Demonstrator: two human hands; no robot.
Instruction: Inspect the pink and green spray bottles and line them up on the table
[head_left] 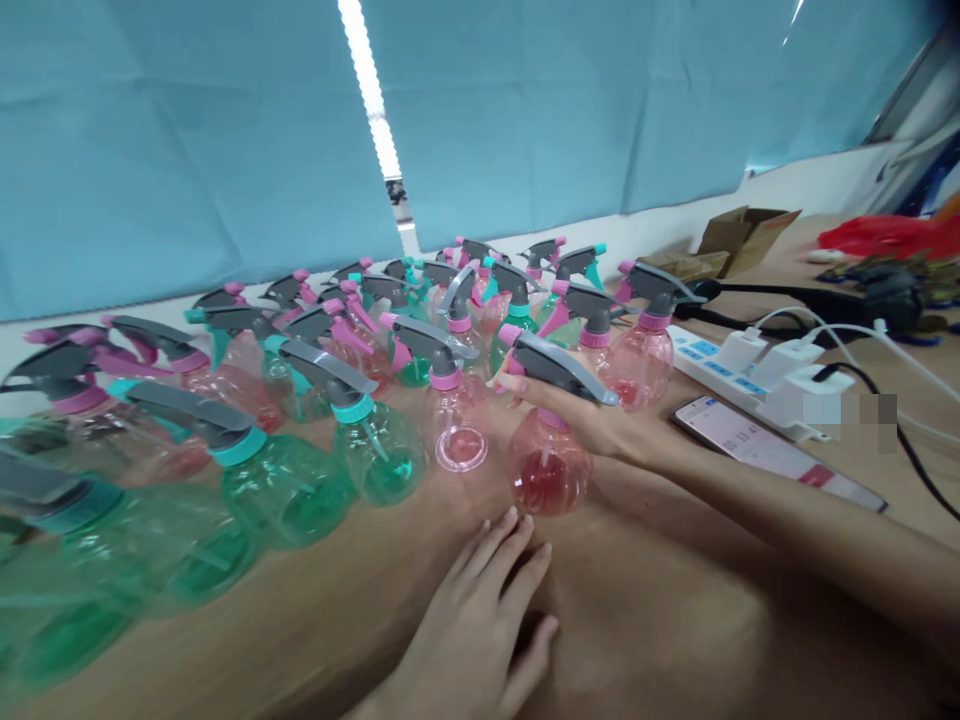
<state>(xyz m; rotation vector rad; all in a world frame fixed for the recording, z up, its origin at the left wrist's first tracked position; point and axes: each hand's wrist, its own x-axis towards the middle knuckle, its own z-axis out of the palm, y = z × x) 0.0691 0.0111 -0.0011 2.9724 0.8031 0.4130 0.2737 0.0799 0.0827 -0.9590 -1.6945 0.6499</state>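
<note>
My right hand is closed around the neck of a pink spray bottle, partly hidden behind its grey-and-pink trigger head. The bottle stands upright at the front of the group. Its round, see-through body looks tinted pink. Fingers stretched out, my left hand lies palm down on the brown tabletop, its fingertips just short of the bottle's base. Close by on the left stand another pink spray bottle and a green spray bottle with a turquoise collar.
Several more pink and green spray bottles crowd the table's left and back. To the right lie a phone and a white power strip with chargers and cables. Farther back are an open cardboard box and a red bag-like thing. Blue sheeting covers the wall.
</note>
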